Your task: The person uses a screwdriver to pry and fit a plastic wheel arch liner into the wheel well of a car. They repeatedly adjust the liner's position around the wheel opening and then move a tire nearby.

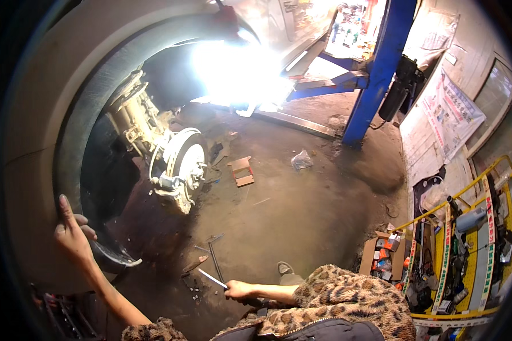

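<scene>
At the left, my left hand point(74, 234) holds the edge of a car's wheel arch point(73, 133), its fingers reaching round the lip. My right hand point(240, 290), low in the middle, is closed round one end of a thin, pale, straight bar point(212, 279), whose exact kind I cannot make out. Inside the arch the wheel is off, baring the brake disc point(192, 162) and a dirt-caked suspension strut point(135, 116). Beyond the bar, a dark long-handled tool point(215, 261) with a crosspiece lies on the floor, beside several small round pieces point(195, 292).
A glaring lamp point(239, 71) shines past the arch. A blue lift post point(375, 79) rises at the back right. An opened small carton point(242, 171) and a plastic bag point(302, 160) lie on the floor. At right stand a box of parts point(370, 256) and a yellow-railed tool cart point(466, 273).
</scene>
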`<state>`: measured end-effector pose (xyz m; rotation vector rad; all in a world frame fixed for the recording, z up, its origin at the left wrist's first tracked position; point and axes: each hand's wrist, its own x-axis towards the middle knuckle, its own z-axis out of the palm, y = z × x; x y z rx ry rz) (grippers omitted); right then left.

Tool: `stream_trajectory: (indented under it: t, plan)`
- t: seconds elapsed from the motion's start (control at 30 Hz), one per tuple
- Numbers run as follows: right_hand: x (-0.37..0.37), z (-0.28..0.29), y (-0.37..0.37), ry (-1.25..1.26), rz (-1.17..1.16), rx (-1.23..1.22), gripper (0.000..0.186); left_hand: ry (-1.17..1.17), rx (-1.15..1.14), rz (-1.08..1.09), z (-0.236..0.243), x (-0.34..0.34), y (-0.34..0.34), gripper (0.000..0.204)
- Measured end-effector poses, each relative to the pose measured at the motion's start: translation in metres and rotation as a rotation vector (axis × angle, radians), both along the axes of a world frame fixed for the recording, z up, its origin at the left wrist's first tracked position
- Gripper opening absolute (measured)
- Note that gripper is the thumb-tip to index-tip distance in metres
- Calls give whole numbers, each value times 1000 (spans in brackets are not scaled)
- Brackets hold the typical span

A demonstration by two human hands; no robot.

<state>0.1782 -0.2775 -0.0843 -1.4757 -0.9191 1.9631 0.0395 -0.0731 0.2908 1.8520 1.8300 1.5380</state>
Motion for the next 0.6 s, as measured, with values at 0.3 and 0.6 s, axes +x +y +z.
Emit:
stream_trajectory:
  t: [0.3,0.6]
  plan:
    - [7,-46,2,-316,586,472,35,-215,-96,-30,1,-5,-2,74]
    - [127,-25,-29,132,249,-87,21,-277,-31,-23,7,0,-13,70]
